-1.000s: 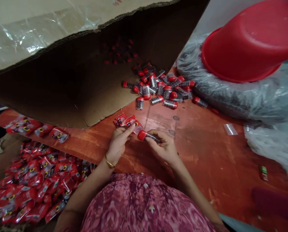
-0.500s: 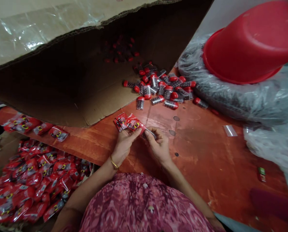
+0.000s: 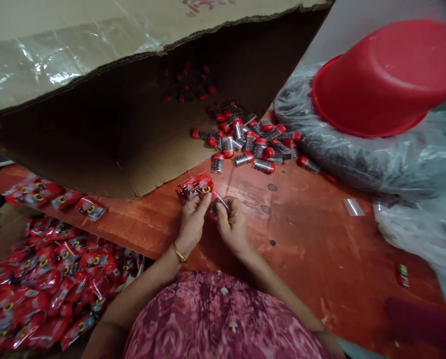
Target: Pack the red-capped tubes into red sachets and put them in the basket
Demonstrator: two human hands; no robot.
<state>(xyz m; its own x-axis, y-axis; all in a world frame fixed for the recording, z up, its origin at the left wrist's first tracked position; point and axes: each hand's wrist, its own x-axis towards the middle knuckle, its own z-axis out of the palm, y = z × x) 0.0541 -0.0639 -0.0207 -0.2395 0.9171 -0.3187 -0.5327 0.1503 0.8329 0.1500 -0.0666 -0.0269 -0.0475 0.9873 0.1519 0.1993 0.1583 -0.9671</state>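
Observation:
Low over the red table (image 3: 305, 249), my left hand (image 3: 193, 219) pinches red printed packets (image 3: 196, 186) that fan out beyond its fingertips. Close on its right, my right hand (image 3: 233, 224) is closed on a small clear-and-dark tube (image 3: 223, 202), whose end meets the packets' lower right edge. How far the tube is inside a packet cannot be made out. Beyond both hands lies a loose pile of clear tubes with red caps (image 3: 259, 147). A gold bangle (image 3: 179, 253) circles my left wrist.
A large cardboard box (image 3: 151, 172) lies open behind the hands, with more red-capped tubes inside. Filled red packets (image 3: 51, 284) heap at the lower left. An upturned red tub (image 3: 379, 80) rests on a plastic-wrapped bundle (image 3: 350, 157) at the right. A small clear sleeve (image 3: 353, 207) lies nearby.
Both hands have shifted slightly left with what they hold. The packets in my left hand now lie closer together, less spread. The whole view has tilted a little.

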